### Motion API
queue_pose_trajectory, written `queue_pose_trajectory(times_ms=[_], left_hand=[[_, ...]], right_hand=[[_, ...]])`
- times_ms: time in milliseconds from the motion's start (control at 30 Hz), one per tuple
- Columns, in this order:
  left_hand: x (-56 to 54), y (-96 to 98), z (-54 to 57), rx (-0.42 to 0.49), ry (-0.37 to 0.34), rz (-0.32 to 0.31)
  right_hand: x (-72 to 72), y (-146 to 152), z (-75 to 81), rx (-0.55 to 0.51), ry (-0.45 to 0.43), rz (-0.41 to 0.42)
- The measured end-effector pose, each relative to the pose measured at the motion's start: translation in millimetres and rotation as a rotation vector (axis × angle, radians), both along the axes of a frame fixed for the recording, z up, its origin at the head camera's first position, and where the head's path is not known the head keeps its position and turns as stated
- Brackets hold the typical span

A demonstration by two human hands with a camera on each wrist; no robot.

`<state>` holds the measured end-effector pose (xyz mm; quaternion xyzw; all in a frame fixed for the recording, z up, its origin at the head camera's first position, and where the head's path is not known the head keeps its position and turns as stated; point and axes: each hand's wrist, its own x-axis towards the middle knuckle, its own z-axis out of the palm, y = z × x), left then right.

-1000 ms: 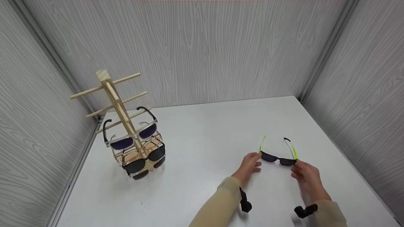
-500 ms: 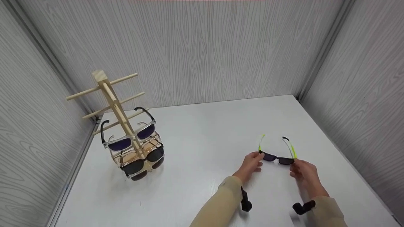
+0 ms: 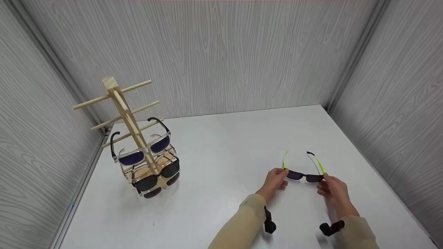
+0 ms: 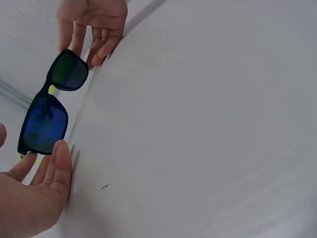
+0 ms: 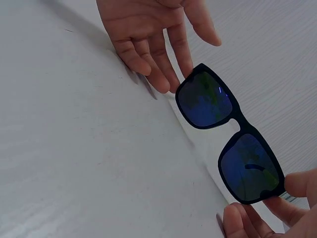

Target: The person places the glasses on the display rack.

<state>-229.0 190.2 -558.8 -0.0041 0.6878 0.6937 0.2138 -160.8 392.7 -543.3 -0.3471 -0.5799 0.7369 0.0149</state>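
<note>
Both hands hold one pair of black-framed sunglasses (image 3: 295, 175) with dark bluish lenses and yellow-green temples, unfolded and pointing away from the person. At the frame's left end are the fingertips of my left hand (image 3: 275, 180). My right hand (image 3: 337, 190) pinches the opposite end between thumb and fingers. The left wrist view shows the lenses (image 4: 45, 124) face-on, with the left hand (image 4: 37, 198) below and the right hand (image 4: 96, 22) above. From the right wrist, the right hand (image 5: 297, 213) grips the lower corner, while the left index finger meets the upper one.
A wooden display rack (image 3: 128, 119) stands on the left of the white table (image 3: 221, 148). Several pairs of glasses hang low on it, topped by a clear-framed pair (image 3: 161, 143); its upper pegs are bare. Grey wood-grain panels (image 3: 221, 55) enclose the table at the back and sides.
The sunglasses have shifted slightly toward the person, and their temple tips have swung a little left in the head view. Both hands stay at the frame's ends.
</note>
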Motion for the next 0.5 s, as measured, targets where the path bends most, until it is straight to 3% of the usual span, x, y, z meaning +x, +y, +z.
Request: queue_pose_trajectory(times_ms=[200,500], left_hand=[[2.8,-2.8,1.3,-0.055,0.124,0.073],[5.4,-11.8,3.5,-0.036,0.194,0.041]], right_hand=[[2.3,-3.7,-0.5,0.002,-0.018,0.012],[9.8,-10.0,-1.2,-0.002,-0.005,0.037]])
